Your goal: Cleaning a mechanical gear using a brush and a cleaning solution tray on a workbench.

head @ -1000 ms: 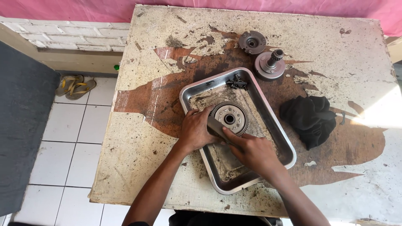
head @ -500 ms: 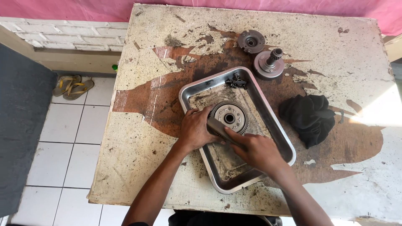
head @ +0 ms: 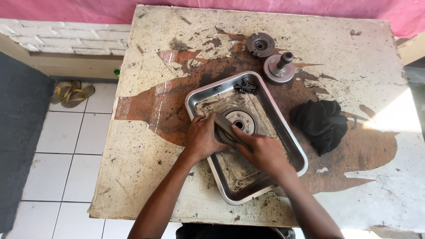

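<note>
Toothed metal disc (head: 241, 123) in steel tray (head: 290, 144), under both hands (head: 230, 141).

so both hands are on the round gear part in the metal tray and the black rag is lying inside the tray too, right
Not quite. The head view shows the black rag on the table, right of the metal tray, not inside it. Both the left hand and right hand are on the round gear part in the tray.

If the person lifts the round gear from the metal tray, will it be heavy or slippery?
The gear looks like thick solid metal, so probably heavy for its size and stiff. The tray shows dirty liquid residue, so the gear may be slippery. It lies flat, so rolling seems unlikely unless stood on edge.
</note>
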